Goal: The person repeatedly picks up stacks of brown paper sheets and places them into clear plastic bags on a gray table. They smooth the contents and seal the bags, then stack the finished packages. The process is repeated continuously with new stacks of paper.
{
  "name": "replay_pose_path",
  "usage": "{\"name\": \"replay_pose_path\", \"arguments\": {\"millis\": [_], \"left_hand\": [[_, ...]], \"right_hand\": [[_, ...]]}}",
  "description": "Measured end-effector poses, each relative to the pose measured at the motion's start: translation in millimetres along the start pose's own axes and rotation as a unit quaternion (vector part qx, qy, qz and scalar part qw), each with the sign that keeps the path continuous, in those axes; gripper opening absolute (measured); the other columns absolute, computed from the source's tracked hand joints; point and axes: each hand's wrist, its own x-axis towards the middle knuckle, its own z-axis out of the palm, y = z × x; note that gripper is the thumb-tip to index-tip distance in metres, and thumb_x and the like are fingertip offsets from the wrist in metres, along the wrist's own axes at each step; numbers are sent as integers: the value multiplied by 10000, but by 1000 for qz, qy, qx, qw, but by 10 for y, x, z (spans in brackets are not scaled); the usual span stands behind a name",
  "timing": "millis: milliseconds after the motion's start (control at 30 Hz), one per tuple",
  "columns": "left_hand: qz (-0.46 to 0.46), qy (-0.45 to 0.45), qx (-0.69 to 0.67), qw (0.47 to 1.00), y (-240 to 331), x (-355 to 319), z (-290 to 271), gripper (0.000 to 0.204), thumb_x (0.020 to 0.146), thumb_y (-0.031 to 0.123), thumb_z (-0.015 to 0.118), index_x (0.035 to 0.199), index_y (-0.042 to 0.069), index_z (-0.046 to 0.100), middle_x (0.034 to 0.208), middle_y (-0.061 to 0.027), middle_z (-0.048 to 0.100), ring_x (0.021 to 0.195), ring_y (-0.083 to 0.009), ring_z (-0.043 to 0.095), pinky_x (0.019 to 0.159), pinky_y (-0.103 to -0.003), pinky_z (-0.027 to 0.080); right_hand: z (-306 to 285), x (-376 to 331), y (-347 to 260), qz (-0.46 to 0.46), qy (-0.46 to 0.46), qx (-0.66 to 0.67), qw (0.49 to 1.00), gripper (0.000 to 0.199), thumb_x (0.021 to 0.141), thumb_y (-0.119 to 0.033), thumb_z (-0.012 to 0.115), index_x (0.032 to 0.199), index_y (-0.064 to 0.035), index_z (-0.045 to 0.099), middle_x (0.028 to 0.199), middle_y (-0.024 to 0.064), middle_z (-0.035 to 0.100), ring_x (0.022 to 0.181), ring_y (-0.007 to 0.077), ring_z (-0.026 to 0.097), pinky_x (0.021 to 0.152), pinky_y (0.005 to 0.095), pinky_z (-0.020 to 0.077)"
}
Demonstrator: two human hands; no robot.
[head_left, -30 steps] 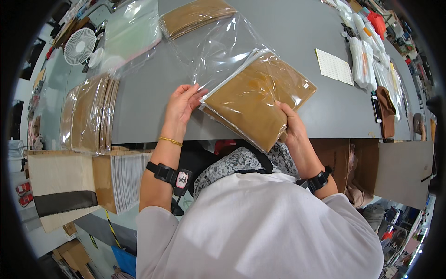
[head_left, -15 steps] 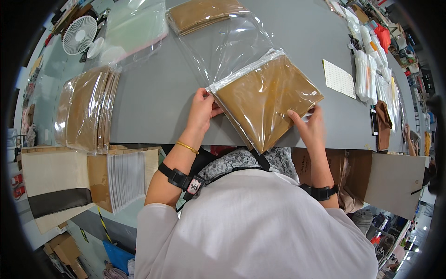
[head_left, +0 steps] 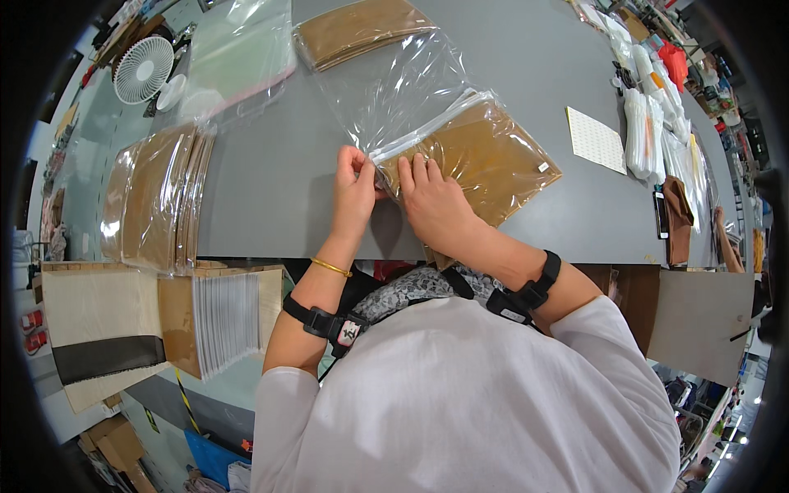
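A flat brown packet [head_left: 509, 160] in a shiny clear plastic bag lies slanted across the table before me. A whitish strip [head_left: 440, 123] runs along its upper left edge, and loose clear film [head_left: 394, 86] spreads beyond that. My left hand [head_left: 355, 182] pinches the bag at the strip's left corner. With fingers stretched out, my right hand [head_left: 436, 195] rests on the packet close to the strip. It covers the packet's lower left part.
On the grey table [head_left: 271, 181], wrapped brown packets [head_left: 156, 193] stack at left and another pile [head_left: 362, 31] lies at the far side. Clear sheets [head_left: 238, 62] and a white fan [head_left: 144, 70] are far left. A dotted card [head_left: 596, 140] and phone [head_left: 661, 212] sit right.
My right hand has left the packet's right corner and moved left onto its surface near the strip. The left hand keeps its pinch at the corner. The packet has shifted slightly left.
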Motion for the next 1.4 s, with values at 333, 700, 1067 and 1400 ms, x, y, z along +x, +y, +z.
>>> {"name": "replay_pose_path", "arguments": {"millis": [333, 700, 1067, 1400], "left_hand": [[64, 88, 144, 984, 271, -29, -7, 139, 1022, 112, 542, 954, 29, 454, 812, -105, 531, 706, -253, 567, 667, -425, 493], [-160, 10, -12, 987, 438, -630, -262, 392, 1013, 168, 665, 1284, 54, 406, 1122, -135, 594, 929, -251, 721, 758, -360, 637], [-232, -131, -215, 940, 326, -395, 64, 263, 977, 297, 714, 1065, 61, 637, 835, -49, 696, 701, -165, 685, 567, -268, 475], [-85, 42, 55, 994, 242, -345, -820, 545, 1000, 119, 649, 1461, -37, 404, 1331, -171, 573, 1028, -171, 656, 825, -290, 568]], "right_hand": [[-91, 254, 19, -78, 57, -92, 991, 528, 888, -183, 620, 1330, 103, 585, 1138, 241, 680, 1020, 349, 668, 714, 388, 591], [-126, -68, 1145, -101, 20, 230, 968, 935, 819, -543, 776, 1538, -65, 416, 1549, 180, 472, 1452, 367, 422, 1179, 515, 346], [211, 67, 1556, -169, 100, 194, 961, 681, 779, -175, 768, 1420, -100, 551, 1427, 113, 607, 1308, 294, 575, 1071, 431, 469], [59, -531, 928, -145, 83, 193, 967, 596, 870, -270, 736, 1366, 18, 574, 1436, 208, 585, 1268, 355, 609, 988, 433, 529]]}}
